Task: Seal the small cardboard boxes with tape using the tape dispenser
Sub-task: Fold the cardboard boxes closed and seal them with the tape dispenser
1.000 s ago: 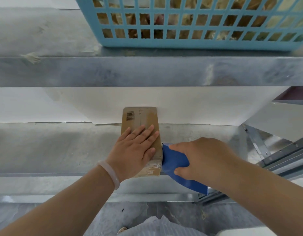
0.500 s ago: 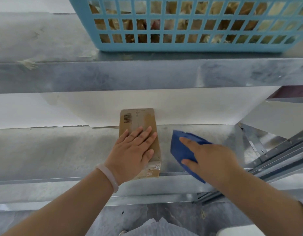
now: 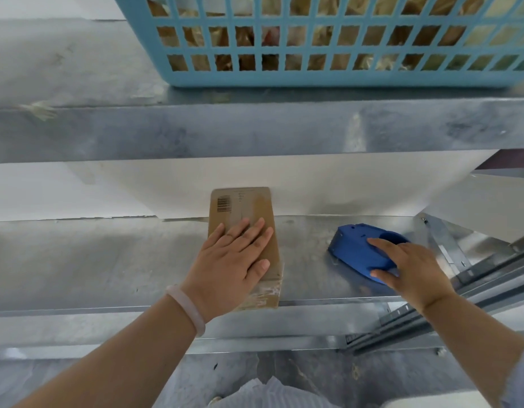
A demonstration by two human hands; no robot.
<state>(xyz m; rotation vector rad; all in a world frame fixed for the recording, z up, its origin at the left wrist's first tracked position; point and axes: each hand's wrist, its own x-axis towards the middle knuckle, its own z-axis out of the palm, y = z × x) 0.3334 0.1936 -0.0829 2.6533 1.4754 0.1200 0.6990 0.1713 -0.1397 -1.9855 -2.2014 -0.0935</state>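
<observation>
The small cardboard box [image 3: 249, 207] lies flat on the metal shelf [image 3: 107, 260] at the centre of the frame, its far end touching the white back panel [image 3: 343, 187]. The left hand [image 3: 231, 260] presses on it with straight, spread fingers. Well apart at centre right, the blue tape dispenser [image 3: 355, 248] rests on the same shelf, and the right hand [image 3: 414, 269] holds it between thumb and forefinger. A light-blue basket [image 3: 313, 79] sits on the upper shelf [image 3: 196, 134].

Brown cardboard box [image 3: 256, 210] with black barcode, blue tape dispenser [image 3: 358, 251], light-blue basket [image 3: 313, 79]
</observation>
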